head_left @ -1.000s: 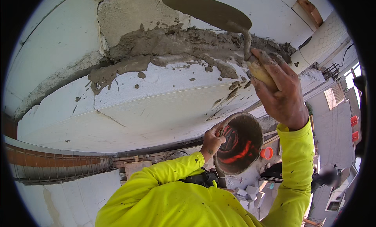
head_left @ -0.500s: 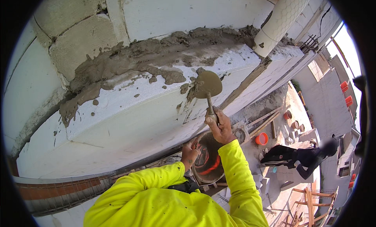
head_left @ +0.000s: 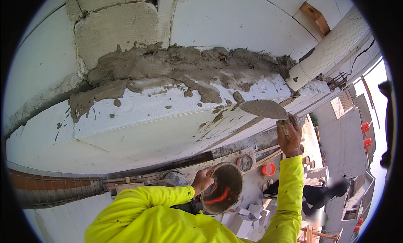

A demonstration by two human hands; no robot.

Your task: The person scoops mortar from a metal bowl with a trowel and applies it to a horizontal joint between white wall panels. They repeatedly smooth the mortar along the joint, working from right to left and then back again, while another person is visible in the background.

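By the left-hand grip [head_left: 202, 182], fingers curled, the edge of a dark round bucket with a mortar-smeared, partly red inside [head_left: 233, 180] is grasped, and the bucket is held tilted in front of the body. By the right-hand grip [head_left: 289, 136], the handle of a mortar-coated trowel with a broad, rounded grey blade [head_left: 263, 109] is clasped. The blade is seen against the outer edge of a long white block ledge [head_left: 138, 136]; whether the ledge is touched cannot be told. Both arms are covered by bright yellow sleeves [head_left: 289, 188]. Along the ledge's top, wet grey mortar [head_left: 172, 66] is spread unevenly against a wall of large pale blocks [head_left: 235, 24]. At the ledge's right, a white column wrapped in hexagonal wire mesh [head_left: 329, 52] is seen. Far below, an orange-red bucket [head_left: 268, 169] is seen near a person in dark clothing [head_left: 315, 195].
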